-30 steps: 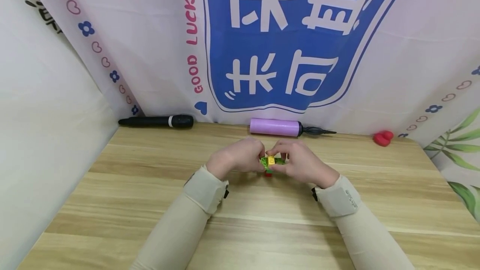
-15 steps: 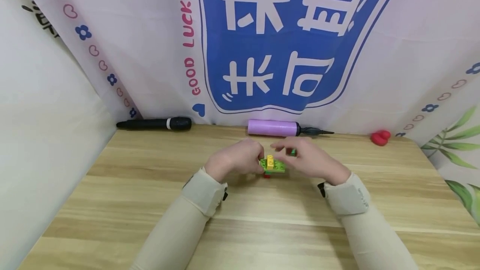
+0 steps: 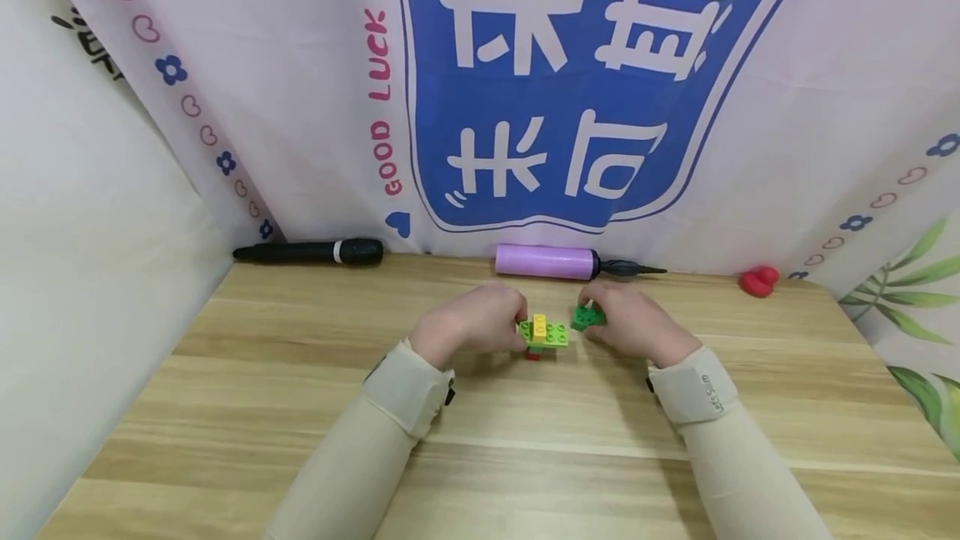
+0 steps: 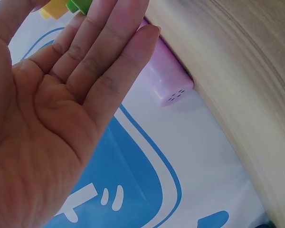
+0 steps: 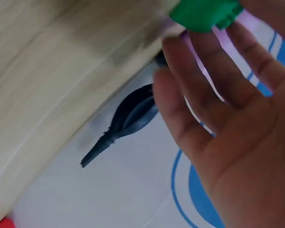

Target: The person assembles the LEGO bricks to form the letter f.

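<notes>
My left hand point(image 3: 476, 317) pinches the left end of a small toy-brick build near the middle of the table. Its light green plate point(image 3: 557, 336) carries a yellow brick point(image 3: 539, 328) on top, and a red brick point(image 3: 532, 356) shows underneath. To the right, my right hand point(image 3: 628, 321) holds a darker green brick point(image 3: 587, 317) between thumb and fingers, a short gap from the plate. The right wrist view shows this green brick point(image 5: 204, 14) at the fingertips. Only bits of the build, such as the yellow brick point(image 4: 54, 8), enter the left wrist view.
Along the back edge of the wooden table point(image 3: 480, 457) lie a black stick-shaped item point(image 3: 307, 252) with a white band, a purple hand pump point(image 3: 546, 262) with a black nozzle, and a small red object point(image 3: 759, 281). A printed cloth point(image 3: 315, 107) hangs right behind them.
My right hand has come off the yellow brick and moved right, and it now holds the darker green brick apart from the build. My left hand stays almost in place.
</notes>
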Action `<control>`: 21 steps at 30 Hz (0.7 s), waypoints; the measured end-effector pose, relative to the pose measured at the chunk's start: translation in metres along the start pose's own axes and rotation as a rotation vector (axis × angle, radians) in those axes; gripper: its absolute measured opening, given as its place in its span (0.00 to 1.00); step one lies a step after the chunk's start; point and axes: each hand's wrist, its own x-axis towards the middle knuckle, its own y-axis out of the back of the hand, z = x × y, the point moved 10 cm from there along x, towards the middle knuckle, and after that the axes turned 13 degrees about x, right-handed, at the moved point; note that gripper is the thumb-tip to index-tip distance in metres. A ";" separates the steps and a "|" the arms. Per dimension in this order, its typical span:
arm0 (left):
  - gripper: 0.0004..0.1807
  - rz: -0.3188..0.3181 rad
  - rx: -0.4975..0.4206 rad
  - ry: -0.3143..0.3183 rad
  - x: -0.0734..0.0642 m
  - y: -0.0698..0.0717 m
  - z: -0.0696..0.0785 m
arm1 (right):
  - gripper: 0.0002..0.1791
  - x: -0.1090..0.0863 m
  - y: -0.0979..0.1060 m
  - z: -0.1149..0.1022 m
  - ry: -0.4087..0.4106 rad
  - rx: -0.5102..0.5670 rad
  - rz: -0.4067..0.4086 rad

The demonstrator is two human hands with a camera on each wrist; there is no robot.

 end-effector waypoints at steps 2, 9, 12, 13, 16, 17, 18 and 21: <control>0.04 0.002 0.000 0.001 0.000 0.000 0.000 | 0.18 -0.001 -0.001 -0.004 0.007 0.033 -0.018; 0.05 -0.004 0.008 -0.002 0.001 0.000 0.000 | 0.19 -0.014 0.029 -0.044 0.152 0.250 0.072; 0.05 -0.004 0.008 -0.002 0.002 0.000 0.000 | 0.20 -0.021 0.035 -0.063 0.226 0.272 0.078; 0.06 -0.002 0.010 -0.002 0.002 0.000 0.000 | 0.20 -0.022 0.036 -0.067 0.241 0.268 0.075; 0.06 0.002 0.015 -0.008 0.003 0.000 0.000 | 0.20 -0.025 0.035 -0.077 0.267 0.243 0.070; 0.06 0.004 0.017 -0.010 0.003 0.000 0.000 | 0.20 -0.025 0.034 -0.078 0.267 0.239 0.070; 0.06 0.006 0.018 -0.012 0.003 0.000 0.000 | 0.20 -0.025 0.034 -0.079 0.262 0.235 0.071; 0.06 0.010 0.017 -0.018 0.003 0.001 0.001 | 0.19 -0.023 0.031 -0.081 0.267 0.224 0.069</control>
